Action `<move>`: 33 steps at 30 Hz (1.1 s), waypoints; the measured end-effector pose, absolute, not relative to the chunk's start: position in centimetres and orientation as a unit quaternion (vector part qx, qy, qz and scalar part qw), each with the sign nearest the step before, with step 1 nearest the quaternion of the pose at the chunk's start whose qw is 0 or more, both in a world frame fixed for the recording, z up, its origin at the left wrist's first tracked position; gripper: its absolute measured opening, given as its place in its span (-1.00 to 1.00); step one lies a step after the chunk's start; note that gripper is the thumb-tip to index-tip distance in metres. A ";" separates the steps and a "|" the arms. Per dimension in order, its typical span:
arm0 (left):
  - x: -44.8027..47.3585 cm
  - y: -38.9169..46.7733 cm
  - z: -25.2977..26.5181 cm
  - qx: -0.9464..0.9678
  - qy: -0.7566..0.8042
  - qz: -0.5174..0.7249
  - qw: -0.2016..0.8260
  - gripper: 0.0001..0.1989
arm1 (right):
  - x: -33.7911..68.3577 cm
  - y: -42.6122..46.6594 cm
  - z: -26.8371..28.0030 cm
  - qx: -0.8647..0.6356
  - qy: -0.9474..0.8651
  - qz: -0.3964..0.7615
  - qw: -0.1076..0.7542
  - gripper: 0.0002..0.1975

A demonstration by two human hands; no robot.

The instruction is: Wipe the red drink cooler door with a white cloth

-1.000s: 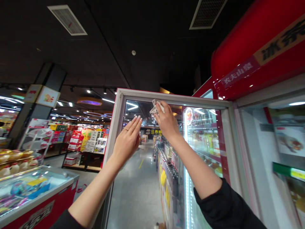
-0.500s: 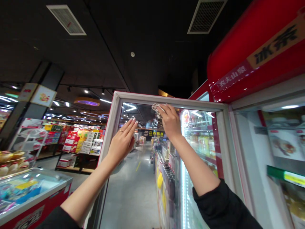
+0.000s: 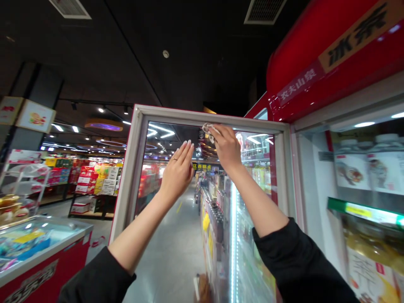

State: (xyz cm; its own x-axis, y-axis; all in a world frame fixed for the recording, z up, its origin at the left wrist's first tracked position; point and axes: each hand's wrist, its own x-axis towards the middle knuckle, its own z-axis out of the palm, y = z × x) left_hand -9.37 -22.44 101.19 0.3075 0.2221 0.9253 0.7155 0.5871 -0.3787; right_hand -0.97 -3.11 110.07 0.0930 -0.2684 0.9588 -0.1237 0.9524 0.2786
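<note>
A glass fridge door [image 3: 186, 114] with a pale inner frame stands swung out in front of me. My right hand [image 3: 227, 149] is raised near its top edge, fingers bent around a crumpled light cloth [image 3: 207, 128] held against the upper glass. Lower and to the left, my left hand [image 3: 176, 171] holds nothing. Its fingers are stretched out together at the pane, with a ring on one; whether the palm touches the glass cannot be seen. The cloth is partly hidden by the right fingers.
To the right is the red-topped drinks fridge [image 3: 296, 80] with bottles [image 3: 372, 265] on its shelves. A chest freezer [image 3: 72, 240] stands at lower left, with stocked shelves [image 3: 94, 181] beyond. An aisle floor [image 3: 167, 261] shows through the glass.
My left hand has moved right along the pane, closer to the right hand. The right hand keeps the cloth near the top edge. My view has shifted right and slightly down.
</note>
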 end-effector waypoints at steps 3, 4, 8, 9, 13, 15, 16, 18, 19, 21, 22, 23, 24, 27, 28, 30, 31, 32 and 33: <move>-8.7 -21.4 101.6 -0.410 -0.571 -0.180 0.688 -0.23 | -0.3 -2.2 109.1 0.125 -0.659 -0.035 0.741 -0.47; -8.5 -21.2 101.6 -0.408 -0.573 -0.180 0.688 -0.23 | -0.2 -2.1 108.7 0.121 -0.657 -0.032 0.744 -0.47; -8.0 -21.5 101.6 -0.405 -0.572 -0.179 0.690 -0.23 | 0.4 -2.3 109.1 0.151 -0.670 -0.051 0.725 -0.48; -7.9 -21.6 101.6 -0.404 -0.572 -0.177 0.692 -0.23 | 0.5 -2.1 109.6 0.161 -0.675 -0.061 0.718 -0.46; -7.8 -21.8 101.7 -0.396 -0.572 -0.158 0.701 -0.24 | 1.4 -0.1 110.5 0.142 -0.668 -0.060 0.728 -0.41; -7.9 -21.8 101.7 -0.388 -0.571 -0.146 0.708 -0.26 | 1.7 1.1 109.6 0.109 -0.647 -0.039 0.754 -0.46; -7.9 -21.8 101.7 -0.383 -0.569 -0.140 0.714 -0.27 | 1.8 1.5 108.8 0.100 -0.637 -0.032 0.764 -0.48; -8.0 -21.8 101.7 -0.374 -0.562 -0.131 0.727 -0.30 | 1.7 1.6 107.3 0.113 -0.629 -0.038 0.768 -0.51; -8.1 -21.7 101.7 -0.370 -0.557 -0.129 0.732 -0.31 | 1.6 1.3 106.8 0.135 -0.634 -0.048 0.760 -0.51; -8.3 -21.6 101.6 -0.367 -0.550 -0.130 0.739 -0.32 | 1.2 0.6 106.4 0.178 -0.651 -0.065 0.735 -0.50; -8.4 -21.6 101.6 -0.368 -0.547 -0.132 0.741 -0.32 | 1.0 0.3 106.7 0.194 -0.659 -0.072 0.724 -0.49; -8.6 -21.5 101.6 -0.368 -0.545 -0.134 0.742 -0.32 | 0.9 0.1 107.1 0.203 -0.665 -0.077 0.715 -0.48; -8.8 -21.5 101.5 -0.369 -0.542 -0.134 0.743 -0.31 | 0.7 0.0 107.7 0.205 -0.669 -0.079 0.710 -0.47; -9.6 -21.5 101.4 -0.371 -0.536 -0.131 0.747 -0.30 | 0.6 1.0 109.1 0.163 -0.664 -0.062 0.727 -0.47; -9.9 -21.6 101.4 -0.373 -0.535 -0.130 0.747 -0.30 | 0.6 1.6 109.1 0.140 -0.656 -0.051 0.739 -0.48; -10.5 -21.7 101.3 -0.378 -0.533 -0.127 0.746 -0.28 | 0.6 2.5 108.3 0.112 -0.644 -0.038 0.755 -0.50; -10.7 -21.7 101.3 -0.382 -0.532 -0.123 0.745 -0.27 | 0.5 2.8 107.7 0.112 -0.645 -0.040 0.755 -0.50; -10.9 -21.7 101.2 -0.387 -0.531 -0.115 0.745 -0.26 | 0.5 2.9 107.0 0.122 -0.651 -0.047 0.748 -0.50; -11.0 -21.6 101.2 -0.391 -0.530 -0.106 0.745 -0.26 | 0.4 2.8 106.5 0.138 -0.659 -0.058 0.737 -0.49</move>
State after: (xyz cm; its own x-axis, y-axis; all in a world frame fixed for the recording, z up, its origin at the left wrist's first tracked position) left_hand -11.01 -21.60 101.20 0.4151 0.2569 0.8727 0.5721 0.6722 -0.4700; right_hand 0.41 2.82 106.47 0.1234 -0.2679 0.9555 -0.0966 0.9550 0.2803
